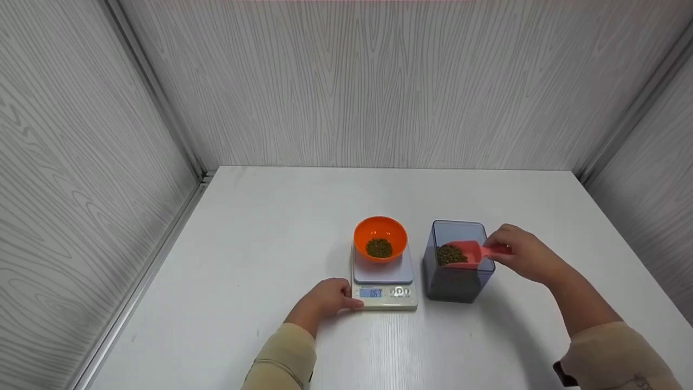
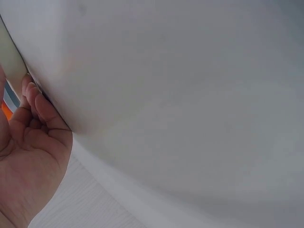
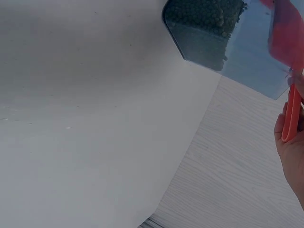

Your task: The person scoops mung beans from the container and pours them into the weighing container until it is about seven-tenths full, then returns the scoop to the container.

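In the head view an orange bowl (image 1: 380,223) with greenish-brown pellets (image 1: 379,248) sits on a kitchen scale (image 1: 383,273), its display lit. My left hand (image 1: 327,297) holds the scale's front left corner, fingers bent against its side in the left wrist view. To the right stands a tinted, see-through container (image 1: 455,284), with dark pellets seen through its wall in the right wrist view. Over its open top, a red scoop (image 1: 472,252) carries pellets (image 1: 451,254). My right hand (image 1: 522,253) grips the scoop by its handle (image 3: 290,116).
Everything stands on a white table (image 1: 270,227). A pale wood-grain panel (image 1: 352,81) rises behind it, with similar panels at left (image 1: 70,162) and right (image 1: 649,216). The container stands just right of the scale, with a narrow gap between them.
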`<state>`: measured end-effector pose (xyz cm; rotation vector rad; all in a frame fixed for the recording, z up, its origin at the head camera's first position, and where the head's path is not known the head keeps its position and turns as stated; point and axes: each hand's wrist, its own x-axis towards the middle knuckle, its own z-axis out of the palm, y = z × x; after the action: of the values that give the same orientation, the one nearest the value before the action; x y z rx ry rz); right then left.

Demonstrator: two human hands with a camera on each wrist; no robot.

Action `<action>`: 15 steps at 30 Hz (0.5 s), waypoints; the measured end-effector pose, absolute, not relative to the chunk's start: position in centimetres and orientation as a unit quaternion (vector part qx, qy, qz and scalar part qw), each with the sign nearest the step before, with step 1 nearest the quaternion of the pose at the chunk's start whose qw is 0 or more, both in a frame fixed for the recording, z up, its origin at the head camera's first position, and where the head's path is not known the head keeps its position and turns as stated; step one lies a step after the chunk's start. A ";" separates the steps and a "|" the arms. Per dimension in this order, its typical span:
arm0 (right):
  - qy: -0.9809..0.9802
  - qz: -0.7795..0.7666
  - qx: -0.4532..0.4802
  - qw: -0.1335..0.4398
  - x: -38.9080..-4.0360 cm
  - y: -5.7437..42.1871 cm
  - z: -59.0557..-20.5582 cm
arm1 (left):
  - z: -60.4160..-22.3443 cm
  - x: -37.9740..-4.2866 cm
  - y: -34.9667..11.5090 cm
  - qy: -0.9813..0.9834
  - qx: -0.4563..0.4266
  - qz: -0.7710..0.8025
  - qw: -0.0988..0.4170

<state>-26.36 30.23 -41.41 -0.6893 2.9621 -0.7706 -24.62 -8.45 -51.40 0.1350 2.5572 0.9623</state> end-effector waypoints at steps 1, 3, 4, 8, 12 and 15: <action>0.944 -0.249 -0.215 0.001 -26.3 30.4 -41.4 | -51.4 -24.6 -8.5 0.915 0.046 0.345 0.203; 0.944 -0.257 -0.208 -0.001 -26.1 30.6 -41.5 | -51.4 -24.7 -8.5 0.915 0.044 0.344 0.204; 0.944 -0.260 -0.205 -0.002 -26.1 30.8 -41.5 | -51.5 -24.7 -8.5 0.916 0.046 0.342 0.202; 0.942 -0.274 -0.192 -0.010 -25.8 31.3 -42.0 | -51.5 -24.7 -8.5 0.917 0.052 0.341 0.200; 0.940 -0.289 -0.179 -0.017 -25.5 31.8 -42.5 | -51.4 -24.7 -8.5 0.915 0.052 0.345 0.201; 0.939 -0.301 -0.168 -0.018 -25.3 32.0 -42.8 | -51.4 -24.6 -8.5 0.916 0.051 0.345 0.201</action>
<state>-25.35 32.02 -42.83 -0.5344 2.9828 -0.9565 -24.64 -8.46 -51.35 0.1413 2.5578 0.9633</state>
